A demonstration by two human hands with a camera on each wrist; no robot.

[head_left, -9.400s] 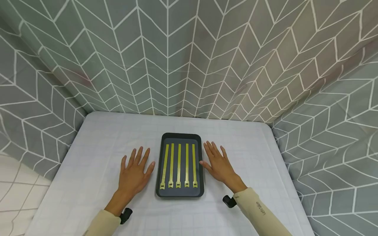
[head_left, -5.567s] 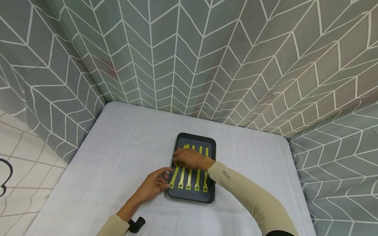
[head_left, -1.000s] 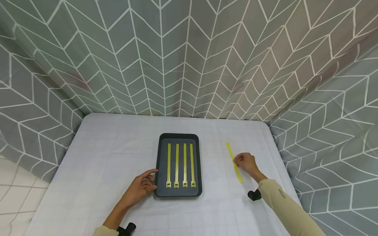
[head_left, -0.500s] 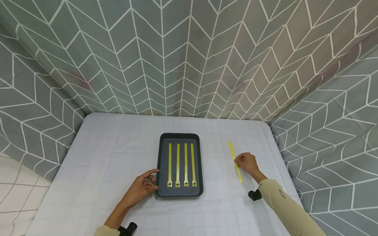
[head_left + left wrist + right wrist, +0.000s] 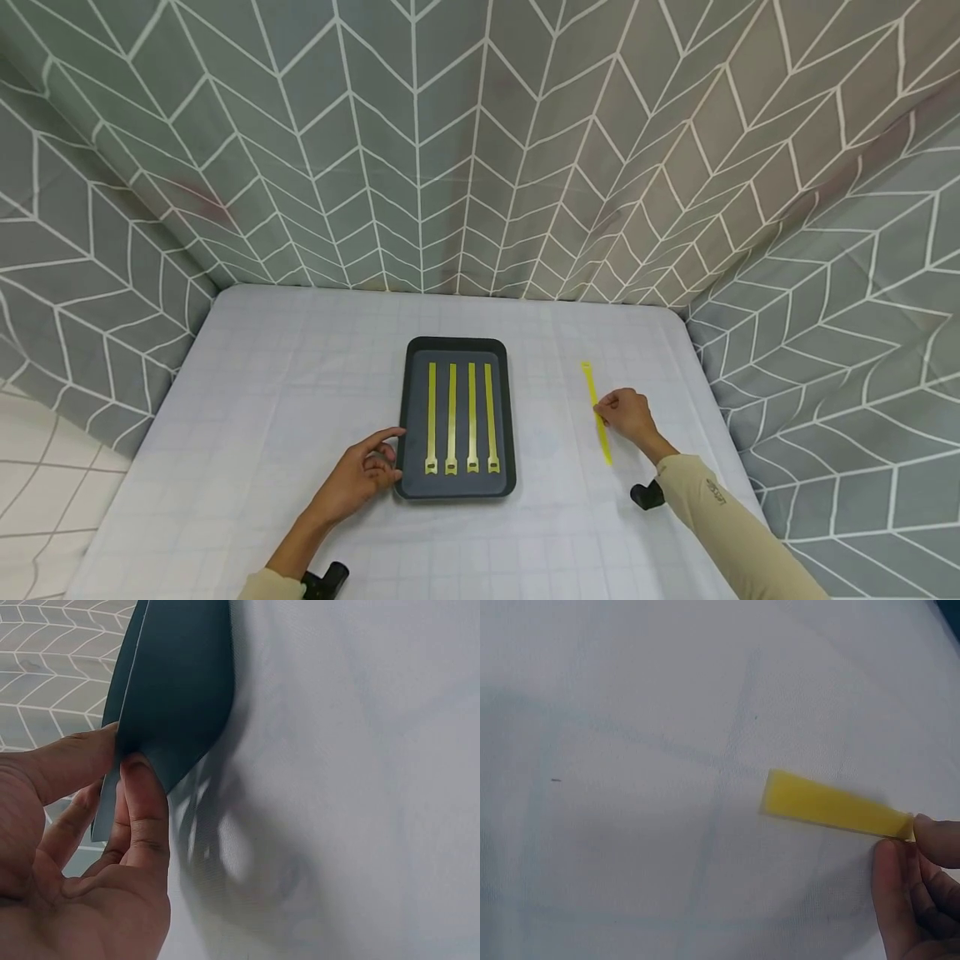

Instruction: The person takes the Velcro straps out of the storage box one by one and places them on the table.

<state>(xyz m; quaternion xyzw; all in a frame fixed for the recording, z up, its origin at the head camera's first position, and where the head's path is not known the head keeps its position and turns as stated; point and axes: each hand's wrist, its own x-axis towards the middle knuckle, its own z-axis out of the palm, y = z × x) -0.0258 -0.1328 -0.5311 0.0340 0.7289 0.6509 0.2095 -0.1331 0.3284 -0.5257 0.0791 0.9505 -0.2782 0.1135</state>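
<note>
A dark tray sits mid-table with several yellow straps lying side by side in it. My left hand holds the tray's near left corner, thumb and fingers pinching its rim. To the right lies one more yellow strap on the white cloth. My right hand pinches this strap near its middle; the right wrist view shows its flat yellow end sticking out from my fingertips.
The table wears a white gridded cloth. Grey curtains with a white chevron pattern close in the back and both sides. Bare cloth stretches left of the tray and between the tray and the loose strap.
Since 9.4 s ago one strap has left the tray and now lies on the cloth at the right. In the last second my right hand has shifted the strap only slightly; my left hand stays on the tray.
</note>
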